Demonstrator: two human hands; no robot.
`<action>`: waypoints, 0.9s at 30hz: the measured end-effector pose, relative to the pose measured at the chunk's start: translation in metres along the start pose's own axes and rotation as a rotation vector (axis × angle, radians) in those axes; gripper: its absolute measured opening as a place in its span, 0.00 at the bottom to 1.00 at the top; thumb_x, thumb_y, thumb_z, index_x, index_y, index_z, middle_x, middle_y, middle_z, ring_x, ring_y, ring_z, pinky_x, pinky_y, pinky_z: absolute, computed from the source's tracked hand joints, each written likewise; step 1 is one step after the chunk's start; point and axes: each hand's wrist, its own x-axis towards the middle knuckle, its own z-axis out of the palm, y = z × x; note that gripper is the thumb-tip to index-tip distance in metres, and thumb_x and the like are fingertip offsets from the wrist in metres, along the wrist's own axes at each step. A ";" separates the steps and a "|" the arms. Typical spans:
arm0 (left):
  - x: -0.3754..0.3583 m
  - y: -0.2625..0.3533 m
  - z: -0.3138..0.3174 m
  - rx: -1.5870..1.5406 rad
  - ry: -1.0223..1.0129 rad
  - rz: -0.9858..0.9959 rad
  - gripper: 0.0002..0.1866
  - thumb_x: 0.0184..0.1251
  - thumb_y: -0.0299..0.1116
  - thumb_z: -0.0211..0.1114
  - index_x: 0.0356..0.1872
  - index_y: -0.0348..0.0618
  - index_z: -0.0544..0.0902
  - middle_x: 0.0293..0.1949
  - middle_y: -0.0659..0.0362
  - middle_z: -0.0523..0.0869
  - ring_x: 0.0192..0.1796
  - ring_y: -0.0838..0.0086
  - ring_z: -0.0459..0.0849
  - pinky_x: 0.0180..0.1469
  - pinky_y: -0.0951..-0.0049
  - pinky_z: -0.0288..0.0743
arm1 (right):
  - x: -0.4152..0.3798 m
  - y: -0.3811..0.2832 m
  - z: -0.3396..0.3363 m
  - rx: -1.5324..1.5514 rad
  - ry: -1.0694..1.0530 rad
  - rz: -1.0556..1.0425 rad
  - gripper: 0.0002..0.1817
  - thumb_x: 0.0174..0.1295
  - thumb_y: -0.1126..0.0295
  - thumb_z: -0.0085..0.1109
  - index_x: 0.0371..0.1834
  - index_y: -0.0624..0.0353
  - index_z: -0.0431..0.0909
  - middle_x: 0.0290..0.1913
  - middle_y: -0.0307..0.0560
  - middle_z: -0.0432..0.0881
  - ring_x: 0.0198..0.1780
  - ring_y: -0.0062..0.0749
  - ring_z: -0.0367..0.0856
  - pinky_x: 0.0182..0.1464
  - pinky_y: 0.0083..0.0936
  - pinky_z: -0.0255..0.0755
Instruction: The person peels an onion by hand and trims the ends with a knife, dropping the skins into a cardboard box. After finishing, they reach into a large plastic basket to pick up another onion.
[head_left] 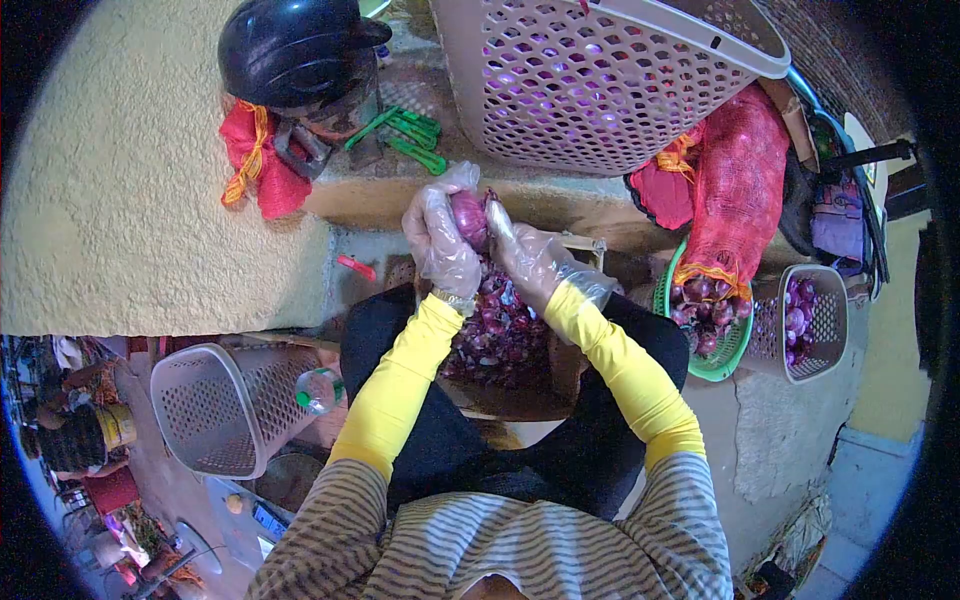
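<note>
A red onion (pixel 469 220) is held in my left hand (pixel 436 235), whose gloved fingers are wrapped round its left side. On the onion's right is my right hand (pixel 530 255), also in a clear plastic glove, its fingers closed near the onion's top; whether a small tool is in it I cannot make out. Below both hands, between my knees, a container holds onion skins and pieces (pixel 497 340). To the right, a red mesh sack of onions (pixel 738 190) leans with its open end in a green basket (pixel 716 368).
A large perforated basket (pixel 600 90) stands on the ledge ahead, beside a black helmet (pixel 292 52) and green-handled items (pixel 415 140). Left are an empty basket (pixel 207 410) and a plastic bottle (pixel 319 391). Another basket with onions (pixel 838 330) stands far right.
</note>
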 end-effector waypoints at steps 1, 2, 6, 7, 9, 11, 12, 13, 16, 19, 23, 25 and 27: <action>0.001 0.002 -0.001 0.058 -0.026 0.033 0.18 0.81 0.41 0.49 0.39 0.40 0.81 0.46 0.55 0.87 0.50 0.68 0.84 0.59 0.64 0.77 | -0.001 -0.001 -0.001 0.012 -0.031 -0.013 0.44 0.74 0.30 0.39 0.34 0.65 0.85 0.27 0.61 0.81 0.34 0.46 0.80 0.49 0.41 0.73; 0.002 0.003 -0.003 0.058 -0.027 0.032 0.18 0.81 0.41 0.49 0.39 0.40 0.81 0.46 0.55 0.87 0.50 0.68 0.84 0.59 0.64 0.77 | 0.010 0.018 0.011 0.012 -0.031 -0.012 0.44 0.74 0.30 0.39 0.34 0.65 0.85 0.27 0.61 0.81 0.34 0.46 0.80 0.49 0.41 0.73; 0.005 0.003 -0.006 0.042 -0.122 0.094 0.16 0.82 0.38 0.53 0.40 0.36 0.83 0.49 0.51 0.90 0.54 0.66 0.86 0.64 0.63 0.75 | 0.008 0.009 0.032 0.758 -0.116 0.234 0.33 0.78 0.35 0.37 0.55 0.50 0.83 0.41 0.34 0.86 0.33 0.29 0.78 0.42 0.31 0.71; 0.005 0.004 -0.007 0.114 -0.142 0.125 0.17 0.82 0.39 0.52 0.39 0.36 0.83 0.49 0.51 0.90 0.55 0.66 0.85 0.64 0.63 0.75 | -0.006 -0.017 0.025 1.037 -0.152 0.396 0.31 0.79 0.35 0.37 0.55 0.47 0.83 0.43 0.29 0.85 0.32 0.26 0.77 0.40 0.26 0.69; 0.005 0.008 -0.006 0.172 -0.162 0.121 0.19 0.82 0.43 0.51 0.43 0.37 0.83 0.51 0.51 0.89 0.54 0.65 0.86 0.64 0.62 0.76 | -0.010 -0.027 0.027 1.121 -0.116 0.386 0.33 0.79 0.36 0.37 0.54 0.50 0.84 0.40 0.32 0.85 0.33 0.26 0.77 0.41 0.25 0.69; 0.003 0.009 -0.003 0.228 -0.183 0.114 0.22 0.83 0.47 0.49 0.47 0.39 0.83 0.52 0.51 0.88 0.54 0.64 0.86 0.63 0.62 0.76 | -0.010 -0.025 0.020 1.205 -0.077 0.377 0.35 0.79 0.36 0.37 0.52 0.53 0.85 0.38 0.34 0.85 0.33 0.26 0.77 0.41 0.24 0.69; 0.003 0.009 0.000 0.023 -0.212 -0.061 0.24 0.83 0.50 0.49 0.52 0.38 0.82 0.53 0.50 0.87 0.55 0.63 0.86 0.65 0.60 0.76 | -0.008 -0.018 0.005 0.650 -0.048 0.275 0.37 0.78 0.35 0.37 0.49 0.57 0.86 0.38 0.51 0.86 0.39 0.40 0.81 0.49 0.33 0.71; 0.003 0.009 0.002 -0.181 -0.239 -0.236 0.26 0.83 0.53 0.49 0.56 0.38 0.81 0.54 0.49 0.87 0.57 0.61 0.86 0.66 0.59 0.76 | -0.007 -0.011 -0.008 0.096 -0.018 0.166 0.40 0.76 0.34 0.38 0.47 0.61 0.87 0.38 0.68 0.86 0.46 0.55 0.86 0.56 0.41 0.73; 0.007 0.015 -0.012 -0.567 -0.356 -0.774 0.31 0.82 0.58 0.49 0.62 0.37 0.77 0.56 0.48 0.85 0.60 0.59 0.85 0.68 0.55 0.76 | -0.010 -0.008 -0.025 -0.081 0.058 -0.052 0.40 0.74 0.33 0.41 0.43 0.62 0.88 0.39 0.69 0.86 0.46 0.63 0.85 0.52 0.46 0.75; 0.001 -0.012 -0.019 -0.319 -0.275 -0.649 0.33 0.81 0.59 0.50 0.66 0.38 0.75 0.59 0.48 0.84 0.61 0.57 0.84 0.67 0.52 0.77 | -0.008 -0.010 -0.035 -0.362 0.142 -0.202 0.39 0.67 0.29 0.51 0.41 0.60 0.88 0.37 0.67 0.87 0.42 0.63 0.86 0.48 0.51 0.78; 0.007 0.002 -0.018 -0.714 -0.254 -0.982 0.31 0.81 0.57 0.52 0.67 0.39 0.75 0.62 0.46 0.82 0.62 0.56 0.82 0.69 0.51 0.74 | -0.016 -0.025 -0.046 -0.609 0.199 -0.187 0.39 0.59 0.27 0.59 0.37 0.58 0.88 0.35 0.63 0.87 0.39 0.59 0.88 0.44 0.53 0.79; 0.007 0.001 -0.018 -0.692 -0.253 -0.968 0.31 0.81 0.57 0.52 0.66 0.39 0.75 0.61 0.45 0.82 0.61 0.56 0.82 0.70 0.51 0.74 | -0.015 -0.025 -0.046 -0.683 0.204 -0.207 0.39 0.57 0.26 0.60 0.36 0.58 0.88 0.34 0.62 0.87 0.38 0.58 0.88 0.42 0.53 0.79; 0.005 0.003 -0.015 -0.673 -0.251 -0.959 0.30 0.80 0.57 0.52 0.65 0.39 0.76 0.61 0.44 0.82 0.61 0.55 0.82 0.70 0.51 0.73 | -0.016 -0.026 -0.045 -0.644 0.208 -0.227 0.39 0.57 0.26 0.60 0.36 0.58 0.88 0.33 0.62 0.87 0.38 0.58 0.88 0.42 0.53 0.79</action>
